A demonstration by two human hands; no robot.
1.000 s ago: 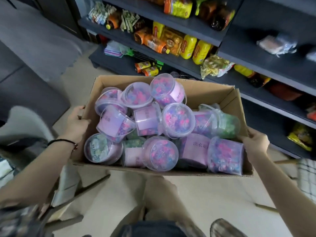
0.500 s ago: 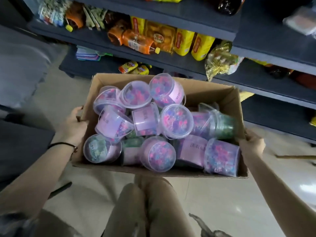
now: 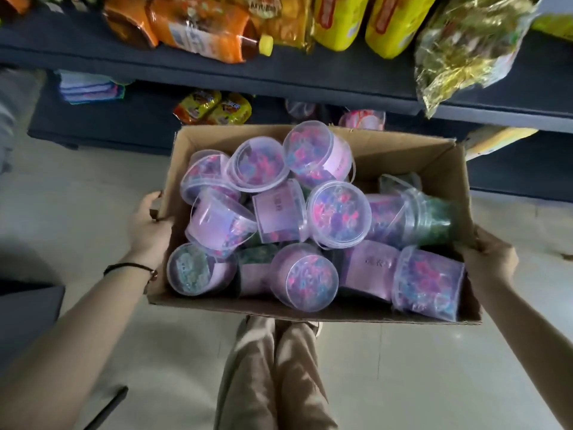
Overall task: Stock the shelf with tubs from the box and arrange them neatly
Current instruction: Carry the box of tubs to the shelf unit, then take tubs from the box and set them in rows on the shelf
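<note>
Now, in the head view, the cardboard box [image 3: 400,156] hangs above the floor [image 3: 434,367], right in front of the dark shelf [image 3: 279,76]. It is closer than a second ago: the packets and the orange bottle [image 3: 198,29] on the shelf have swelled to fill the top of the frame, and the bottom shelf [image 3: 93,128] now lies just beyond the box's far wall.

The left grip [image 3: 148,228], a bare hand, is curled round the box's left end wall. The right grip [image 3: 490,262] clasps the right end, its fingertips hidden behind the cardboard. Neither has let go or shifted along the box.

The tubs [image 3: 339,214] are all still heaped inside, lids on, many tipped on their sides. A blurred pinkish tub [image 3: 361,119], seemingly of the same sort, sits on the bottom shelf.

The carry looks nearly over and stocking has not begun. Setting the box down would likely come next, since both hands are taken up with it.
</note>
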